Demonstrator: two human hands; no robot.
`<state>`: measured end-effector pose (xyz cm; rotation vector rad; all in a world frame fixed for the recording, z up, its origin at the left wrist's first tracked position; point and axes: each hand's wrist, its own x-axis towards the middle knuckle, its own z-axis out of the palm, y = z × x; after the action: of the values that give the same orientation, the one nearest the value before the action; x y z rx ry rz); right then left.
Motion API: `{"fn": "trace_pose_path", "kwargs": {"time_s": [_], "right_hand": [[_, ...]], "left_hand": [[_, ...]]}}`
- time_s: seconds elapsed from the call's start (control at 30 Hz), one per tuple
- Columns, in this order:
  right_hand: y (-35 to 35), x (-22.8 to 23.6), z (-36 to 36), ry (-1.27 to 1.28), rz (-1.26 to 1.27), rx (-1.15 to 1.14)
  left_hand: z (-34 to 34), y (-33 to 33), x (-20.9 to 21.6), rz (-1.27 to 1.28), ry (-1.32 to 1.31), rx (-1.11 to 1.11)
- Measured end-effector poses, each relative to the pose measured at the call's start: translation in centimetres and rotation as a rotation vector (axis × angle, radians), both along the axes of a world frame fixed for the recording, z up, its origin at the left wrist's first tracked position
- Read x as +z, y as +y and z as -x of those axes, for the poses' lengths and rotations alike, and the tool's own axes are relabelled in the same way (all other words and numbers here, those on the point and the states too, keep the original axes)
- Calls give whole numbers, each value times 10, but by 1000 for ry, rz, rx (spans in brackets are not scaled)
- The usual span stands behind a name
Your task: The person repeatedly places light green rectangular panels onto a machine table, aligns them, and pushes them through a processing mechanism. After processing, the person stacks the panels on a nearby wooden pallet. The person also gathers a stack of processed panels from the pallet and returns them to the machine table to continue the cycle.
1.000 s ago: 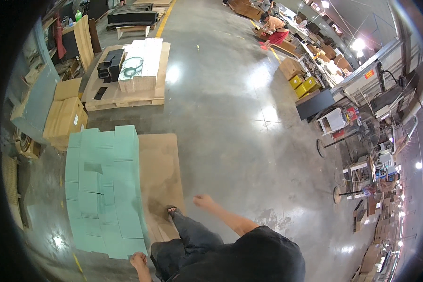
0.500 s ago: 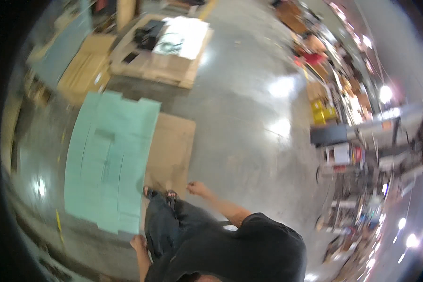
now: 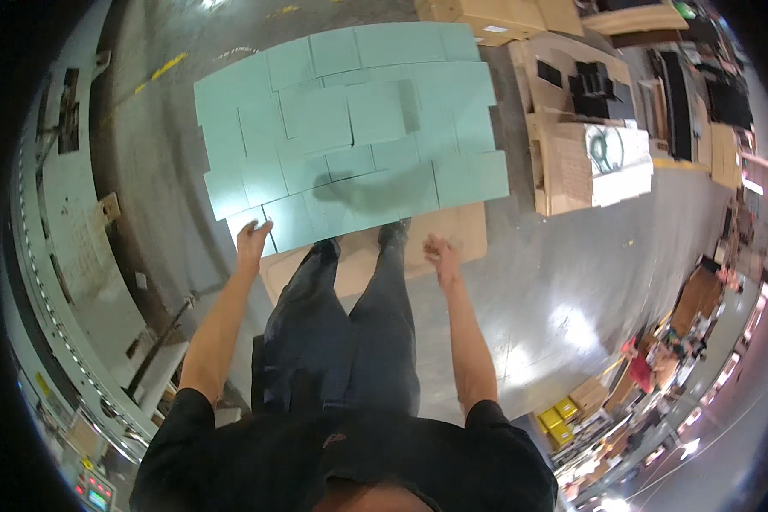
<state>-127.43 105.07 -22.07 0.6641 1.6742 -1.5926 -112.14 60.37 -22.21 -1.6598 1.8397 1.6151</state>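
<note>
Pale green flat sheets (image 3: 384, 111) lie side by side and overlapping in a broad layer in front of me, with a dark shadow falling across their near part. Beneath their near edge shows a brown cardboard sheet (image 3: 461, 230), where my feet are. My left hand (image 3: 252, 243) is over the near left corner of the green layer, fingers apart and nothing in them; whether it touches a sheet I cannot tell. Above the cardboard, by the near right edge of the layer, hovers my right hand (image 3: 442, 256), its fingers loosely bent, apart and holding nothing.
To the left runs a long pale machine (image 3: 85, 247) with a small control panel (image 3: 94, 493) at its near end. At the right, cardboard boxes (image 3: 563, 162) bear black items and a white sheet. Yellow bins (image 3: 558, 422) stand farther right on the grey floor (image 3: 563, 273).
My view has swung left, so the green layer now lies straight ahead. Both my hands have come forward to its near edge, and their fingers are now spread.
</note>
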Motion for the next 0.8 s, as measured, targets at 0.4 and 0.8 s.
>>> {"fn": "trace_pose_path", "kwargs": {"time_s": [0.4, 0.8], "right_hand": [[-168, -187, 291, 53, 3, 509], [-200, -193, 297, -1, 184, 411]], "left_hand": [[215, -52, -182, -39, 301, 8], [247, -35, -194, -398, 327, 213]]}}
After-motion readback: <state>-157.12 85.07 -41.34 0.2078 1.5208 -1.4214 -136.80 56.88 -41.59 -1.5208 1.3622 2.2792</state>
